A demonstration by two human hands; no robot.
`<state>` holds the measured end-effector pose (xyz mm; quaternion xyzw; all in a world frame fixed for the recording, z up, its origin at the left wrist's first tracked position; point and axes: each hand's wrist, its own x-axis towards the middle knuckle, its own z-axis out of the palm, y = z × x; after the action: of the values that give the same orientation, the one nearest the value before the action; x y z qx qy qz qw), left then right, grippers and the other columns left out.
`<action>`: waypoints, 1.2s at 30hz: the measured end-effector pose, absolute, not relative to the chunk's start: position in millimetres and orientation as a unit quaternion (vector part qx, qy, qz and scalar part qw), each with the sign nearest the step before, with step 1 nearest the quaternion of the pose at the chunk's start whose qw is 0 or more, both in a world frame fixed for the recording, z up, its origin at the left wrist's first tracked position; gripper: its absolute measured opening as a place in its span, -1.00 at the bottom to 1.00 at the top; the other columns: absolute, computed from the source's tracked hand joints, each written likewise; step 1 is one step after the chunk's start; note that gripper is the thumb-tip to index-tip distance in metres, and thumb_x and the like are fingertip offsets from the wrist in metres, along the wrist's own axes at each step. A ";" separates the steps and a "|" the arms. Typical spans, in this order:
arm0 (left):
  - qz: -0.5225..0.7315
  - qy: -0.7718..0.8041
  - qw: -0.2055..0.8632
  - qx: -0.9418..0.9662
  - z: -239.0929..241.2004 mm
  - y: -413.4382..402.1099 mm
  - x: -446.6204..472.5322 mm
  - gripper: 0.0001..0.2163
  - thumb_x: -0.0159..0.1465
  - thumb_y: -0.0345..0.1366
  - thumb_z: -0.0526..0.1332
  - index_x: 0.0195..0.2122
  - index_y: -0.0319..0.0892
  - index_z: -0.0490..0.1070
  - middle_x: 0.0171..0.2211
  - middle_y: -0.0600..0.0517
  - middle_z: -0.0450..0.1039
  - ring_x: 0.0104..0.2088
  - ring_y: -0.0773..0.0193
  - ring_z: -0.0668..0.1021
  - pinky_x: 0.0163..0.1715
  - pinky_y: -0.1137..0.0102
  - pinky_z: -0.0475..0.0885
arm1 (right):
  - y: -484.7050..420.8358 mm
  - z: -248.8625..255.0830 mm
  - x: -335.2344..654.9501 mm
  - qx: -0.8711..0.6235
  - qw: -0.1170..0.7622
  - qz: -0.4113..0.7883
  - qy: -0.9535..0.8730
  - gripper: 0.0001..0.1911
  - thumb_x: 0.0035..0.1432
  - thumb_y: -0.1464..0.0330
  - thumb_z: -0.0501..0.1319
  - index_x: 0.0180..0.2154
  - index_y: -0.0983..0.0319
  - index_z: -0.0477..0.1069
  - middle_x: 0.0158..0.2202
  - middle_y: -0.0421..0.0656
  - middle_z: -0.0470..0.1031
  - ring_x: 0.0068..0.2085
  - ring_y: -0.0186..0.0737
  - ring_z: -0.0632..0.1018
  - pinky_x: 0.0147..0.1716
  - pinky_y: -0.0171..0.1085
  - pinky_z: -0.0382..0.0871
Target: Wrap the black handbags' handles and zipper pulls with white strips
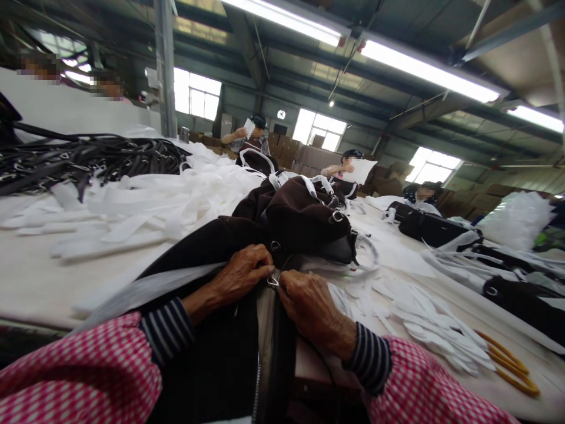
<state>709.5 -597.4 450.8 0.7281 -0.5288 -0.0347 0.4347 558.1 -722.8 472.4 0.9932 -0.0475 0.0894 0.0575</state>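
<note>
A dark brown bag [304, 221] lies on the white table [30, 277] in front of me, with metal rings and white paper wraps on its straps. My left hand [242, 272] is closed on the dark fabric beside a small metal zipper pull [273, 281]. My right hand [309, 306] is closed too, its fingertips pinching at the same zipper pull from the right. A grey zipper strip [270, 347] runs down from the pull toward me. Both arms wear striped cuffs under pink checked sleeves.
White paper strips [136, 206] and black straps [88, 159] are piled at the left. Cut white paper pieces [424, 321] and yellow-handled scissors [512, 365] lie at the right. More dark bags [432, 227] sit further right. Other people work at the far side.
</note>
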 end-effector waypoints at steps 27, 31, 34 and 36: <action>0.024 -0.617 0.338 0.711 444.1 -594.1 720.1 -0.82 0.42 -0.37 0.09 -0.19 -0.16 0.50 -0.17 -0.02 0.43 -0.12 0.16 0.41 -0.05 0.28 0.30 | -729.9 478.7 575.2 0.997 -0.030 0.055 -0.042 -0.84 0.36 0.39 0.17 -0.16 0.22 0.54 -0.21 -0.09 0.62 -0.18 -0.16 0.57 -0.29 -0.25 0.12; 0.036 -0.635 0.261 0.726 444.8 -593.4 721.0 -0.84 0.44 -0.31 0.15 -0.17 -0.09 0.55 -0.13 0.00 0.37 -0.09 0.16 0.37 -0.09 0.30 0.28 | -730.3 476.3 574.5 0.997 -0.038 0.059 -0.043 -0.87 0.34 0.39 0.20 -0.16 0.22 0.53 -0.19 -0.09 0.62 -0.17 -0.14 0.57 -0.29 -0.25 0.12; 0.038 -0.640 0.226 0.734 449.7 -594.5 723.1 -0.84 0.44 -0.28 0.18 -0.21 -0.05 0.57 -0.12 0.02 0.38 -0.09 0.18 0.36 -0.15 0.33 0.27 | -734.7 473.5 576.6 0.995 -0.067 0.069 -0.035 -0.90 0.28 0.40 0.25 -0.17 0.22 0.52 -0.21 -0.12 0.62 -0.18 -0.15 0.56 -0.29 -0.26 0.13; 0.043 -0.642 0.208 0.737 450.9 -595.6 724.3 -0.84 0.44 -0.28 0.19 -0.22 -0.03 0.58 -0.12 0.03 0.39 -0.10 0.18 0.36 -0.21 0.35 0.26 | -737.3 471.4 577.9 0.993 -0.079 0.077 -0.035 -0.92 0.27 0.41 0.25 -0.20 0.22 0.51 -0.24 -0.13 0.60 -0.20 -0.16 0.55 -0.28 -0.27 0.13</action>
<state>724.3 -595.6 450.9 0.7371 -0.6415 0.0435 0.2078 577.9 -737.3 471.4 0.9933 -0.0355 0.0766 -0.0788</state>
